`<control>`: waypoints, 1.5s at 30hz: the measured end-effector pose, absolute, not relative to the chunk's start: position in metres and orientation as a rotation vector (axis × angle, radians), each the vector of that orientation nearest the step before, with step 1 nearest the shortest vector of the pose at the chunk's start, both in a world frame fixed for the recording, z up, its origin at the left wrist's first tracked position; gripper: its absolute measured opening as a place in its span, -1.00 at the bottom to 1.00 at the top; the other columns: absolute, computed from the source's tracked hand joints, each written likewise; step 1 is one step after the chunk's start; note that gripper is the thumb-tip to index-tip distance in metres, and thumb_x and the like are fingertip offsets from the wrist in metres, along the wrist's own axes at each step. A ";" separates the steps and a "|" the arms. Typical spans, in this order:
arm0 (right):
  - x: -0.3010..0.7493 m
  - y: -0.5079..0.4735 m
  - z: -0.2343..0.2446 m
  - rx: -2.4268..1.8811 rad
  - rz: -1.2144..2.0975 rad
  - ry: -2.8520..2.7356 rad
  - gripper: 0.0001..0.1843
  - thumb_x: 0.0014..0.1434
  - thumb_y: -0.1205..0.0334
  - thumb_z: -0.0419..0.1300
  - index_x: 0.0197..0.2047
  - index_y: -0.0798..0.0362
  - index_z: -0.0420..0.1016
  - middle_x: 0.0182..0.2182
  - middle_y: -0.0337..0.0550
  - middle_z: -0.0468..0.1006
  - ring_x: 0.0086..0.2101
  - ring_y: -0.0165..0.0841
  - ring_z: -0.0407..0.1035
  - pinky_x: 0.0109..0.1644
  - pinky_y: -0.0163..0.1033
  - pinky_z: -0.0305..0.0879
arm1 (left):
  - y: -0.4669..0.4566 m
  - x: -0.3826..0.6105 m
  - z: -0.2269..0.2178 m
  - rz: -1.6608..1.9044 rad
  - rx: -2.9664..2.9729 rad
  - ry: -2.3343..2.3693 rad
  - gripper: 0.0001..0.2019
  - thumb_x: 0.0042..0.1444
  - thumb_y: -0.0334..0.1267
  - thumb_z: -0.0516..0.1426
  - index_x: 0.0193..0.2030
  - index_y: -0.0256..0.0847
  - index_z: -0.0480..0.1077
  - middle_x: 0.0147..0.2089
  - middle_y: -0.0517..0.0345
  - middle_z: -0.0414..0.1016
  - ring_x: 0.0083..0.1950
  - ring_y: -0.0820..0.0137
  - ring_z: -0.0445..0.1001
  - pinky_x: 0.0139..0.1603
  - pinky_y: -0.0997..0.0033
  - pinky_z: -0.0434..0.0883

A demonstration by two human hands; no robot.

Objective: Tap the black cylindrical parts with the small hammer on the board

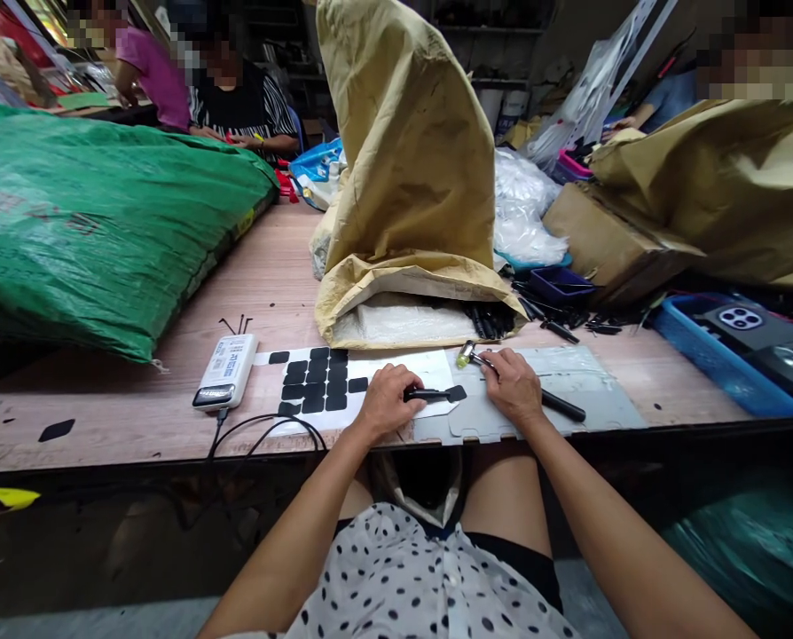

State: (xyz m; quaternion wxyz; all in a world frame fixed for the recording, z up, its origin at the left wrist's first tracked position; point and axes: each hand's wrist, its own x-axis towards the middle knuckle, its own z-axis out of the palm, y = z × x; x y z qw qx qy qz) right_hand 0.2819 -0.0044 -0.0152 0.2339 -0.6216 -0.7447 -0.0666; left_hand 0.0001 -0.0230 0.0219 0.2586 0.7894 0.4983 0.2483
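Observation:
My left hand (pixel 388 401) is closed on a slim black rod-like part (pixel 428 394), which lies low over the work surface and points right. A small black square pad (pixel 457 393) sits by the rod's far end. In my right hand (pixel 513 383) is a small hammer (pixel 562 406), its metal head with a yellowish face to the left and its black handle running out under the palm. Beneath both hands is a grey board (pixel 583 377). To the left, a white sheet (pixel 396 362) bears several black rounded-square pads (pixel 315 371).
A tan sack (pixel 410 160) stands open ahead, with black parts inside. A green sack (pixel 104 231) fills the left. A white power bank (pixel 227 371) with a black cable lies nearby. At right are a blue tray (pixel 709 368) and a cardboard box (pixel 609 240). Other people sit beyond.

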 end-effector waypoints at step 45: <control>0.281 -0.005 -0.013 -1.704 -0.180 -2.056 -0.72 0.38 0.21 0.06 0.02 0.00 0.56 -0.21 -0.06 0.50 -0.17 -0.21 0.30 -0.07 -0.13 0.18 | 0.069 0.053 0.055 0.720 1.902 1.368 -0.84 0.11 -0.16 0.30 -0.22 -0.17 0.61 -0.32 0.19 0.61 -0.31 0.38 0.46 -0.28 0.41 0.31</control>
